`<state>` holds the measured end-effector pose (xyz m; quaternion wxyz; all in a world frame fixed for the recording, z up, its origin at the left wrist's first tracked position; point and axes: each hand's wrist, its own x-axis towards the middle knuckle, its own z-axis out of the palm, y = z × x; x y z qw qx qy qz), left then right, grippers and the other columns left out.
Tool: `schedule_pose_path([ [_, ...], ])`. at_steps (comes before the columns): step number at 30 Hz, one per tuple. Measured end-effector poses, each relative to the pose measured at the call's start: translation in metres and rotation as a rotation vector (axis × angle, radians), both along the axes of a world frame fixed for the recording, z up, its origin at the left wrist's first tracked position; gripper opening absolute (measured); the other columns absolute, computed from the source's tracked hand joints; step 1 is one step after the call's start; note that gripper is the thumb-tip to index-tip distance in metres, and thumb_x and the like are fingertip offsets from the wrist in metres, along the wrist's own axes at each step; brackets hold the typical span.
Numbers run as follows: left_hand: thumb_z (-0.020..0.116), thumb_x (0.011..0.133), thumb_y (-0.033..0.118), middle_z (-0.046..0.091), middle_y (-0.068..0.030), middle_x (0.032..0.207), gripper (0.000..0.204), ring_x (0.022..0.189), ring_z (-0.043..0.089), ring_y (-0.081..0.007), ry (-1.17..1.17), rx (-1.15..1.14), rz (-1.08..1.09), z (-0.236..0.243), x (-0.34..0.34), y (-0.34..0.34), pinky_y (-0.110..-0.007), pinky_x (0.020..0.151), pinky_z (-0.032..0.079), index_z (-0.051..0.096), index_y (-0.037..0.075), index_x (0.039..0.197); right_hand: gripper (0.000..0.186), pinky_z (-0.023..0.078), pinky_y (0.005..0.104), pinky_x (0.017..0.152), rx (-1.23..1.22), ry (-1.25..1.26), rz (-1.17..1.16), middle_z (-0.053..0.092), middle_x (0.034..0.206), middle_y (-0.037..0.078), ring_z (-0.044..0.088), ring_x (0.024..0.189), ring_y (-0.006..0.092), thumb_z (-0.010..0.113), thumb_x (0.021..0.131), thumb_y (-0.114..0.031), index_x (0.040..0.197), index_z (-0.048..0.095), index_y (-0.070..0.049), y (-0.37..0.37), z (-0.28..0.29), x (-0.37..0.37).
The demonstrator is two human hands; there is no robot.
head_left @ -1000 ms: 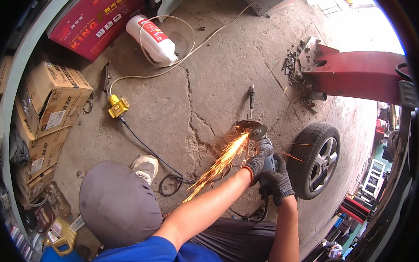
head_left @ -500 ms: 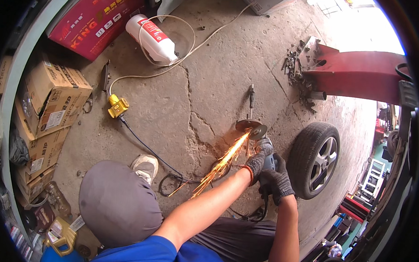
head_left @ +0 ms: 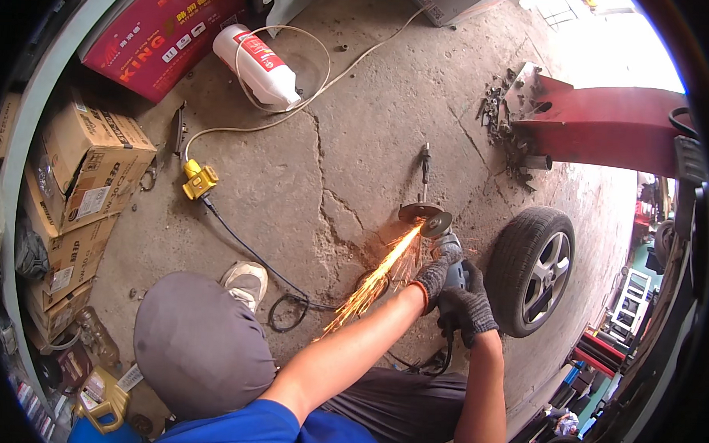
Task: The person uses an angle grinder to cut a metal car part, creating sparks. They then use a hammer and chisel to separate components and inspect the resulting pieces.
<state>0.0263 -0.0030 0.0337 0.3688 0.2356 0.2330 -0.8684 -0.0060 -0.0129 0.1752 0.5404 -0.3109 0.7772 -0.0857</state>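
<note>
Both my hands, in dark grey knitted gloves, hold one angle grinder (head_left: 455, 273). My left hand (head_left: 434, 276) wraps round its front, close behind the grinding disc (head_left: 437, 224). Farther back, my right hand (head_left: 467, 305) is closed on the grinder's body. The spinning disc meets a round metal plate on a shaft (head_left: 412, 212), which lies on the concrete with its rod (head_left: 426, 165) pointing away from me. A stream of orange sparks (head_left: 380, 279) flies from the contact toward the lower left, passing beside my left forearm. The exact contact edge is hidden by glare.
A car wheel (head_left: 531, 271) stands just right of my hands. A black cord runs left to a yellow socket (head_left: 200, 180). Farther off are a white bottle (head_left: 258, 66), a red lift arm (head_left: 608, 125) with loose bolts beside it, and stacked cartons (head_left: 91, 169) at left.
The spark stream has shifted slightly in shape and spread. My hands, the grinder and the metal plate stay in nearly the same place.
</note>
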Motion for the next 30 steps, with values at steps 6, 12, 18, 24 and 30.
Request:
schedule_pose_path([
  [6, 0.060, 0.089, 0.050, 0.067, -0.0047, 0.088, 0.040, 0.075, 0.065, -0.0202, 0.000, 0.011, -0.011, 0.004, 0.001, -0.001, -0.035, 0.072, 0.055, 0.062, 0.014, 0.106, 0.084, 0.056, 0.0396, 0.048, -0.002, 0.014, 0.003, 0.053, 0.121, 0.021, 0.064, 0.073, 0.0320, 0.069, 0.074, -0.007, 0.147, 0.027, -0.013, 0.001, -0.005, -0.006],
  [12, 0.060, 0.089, 0.050, 0.068, -0.0052, 0.090, 0.040, 0.077, 0.065, -0.0198, 0.041, 0.019, -0.005, -0.005, -0.003, 0.000, -0.035, 0.073, 0.055, 0.062, 0.013, 0.106, 0.084, 0.055, 0.0386, 0.047, 0.011, 0.007, 0.016, 0.053, 0.121, 0.022, 0.064, 0.071, 0.0319, 0.069, 0.075, -0.008, 0.147, 0.026, -0.013, 0.000, -0.007, -0.006],
  [18, 0.061, 0.089, 0.049, 0.068, -0.0055, 0.092, 0.041, 0.078, 0.066, -0.0200, -0.023, 0.007, -0.024, 0.012, 0.007, -0.002, -0.035, 0.074, 0.055, 0.063, 0.012, 0.107, 0.083, 0.055, 0.0383, 0.047, -0.002, 0.000, 0.014, 0.053, 0.120, 0.022, 0.063, 0.068, 0.0312, 0.069, 0.075, -0.007, 0.147, 0.027, -0.013, 0.001, -0.002, -0.006],
  [24, 0.062, 0.089, 0.045, 0.068, -0.0068, 0.091, 0.037, 0.076, 0.066, -0.0191, -0.137, 0.043, -0.054, 0.019, 0.007, -0.003, -0.035, 0.072, 0.055, 0.063, 0.011, 0.105, 0.087, 0.057, 0.0381, 0.061, -0.014, -0.033, 0.052, 0.051, 0.122, 0.019, 0.062, 0.085, 0.0283, 0.072, 0.074, -0.011, 0.147, 0.026, -0.012, 0.004, 0.001, -0.014],
  [30, 0.064, 0.092, 0.035, 0.068, -0.0062, 0.080, 0.026, 0.062, 0.065, -0.0190, -0.074, -0.179, -0.146, 0.040, 0.004, -0.001, -0.033, 0.057, 0.056, 0.062, 0.009, 0.097, 0.115, 0.051, 0.0385, 0.092, -0.056, -0.258, 0.212, 0.048, 0.134, 0.014, 0.055, 0.112, 0.0242, 0.084, 0.068, -0.016, 0.155, 0.010, -0.016, 0.026, 0.040, -0.054],
])
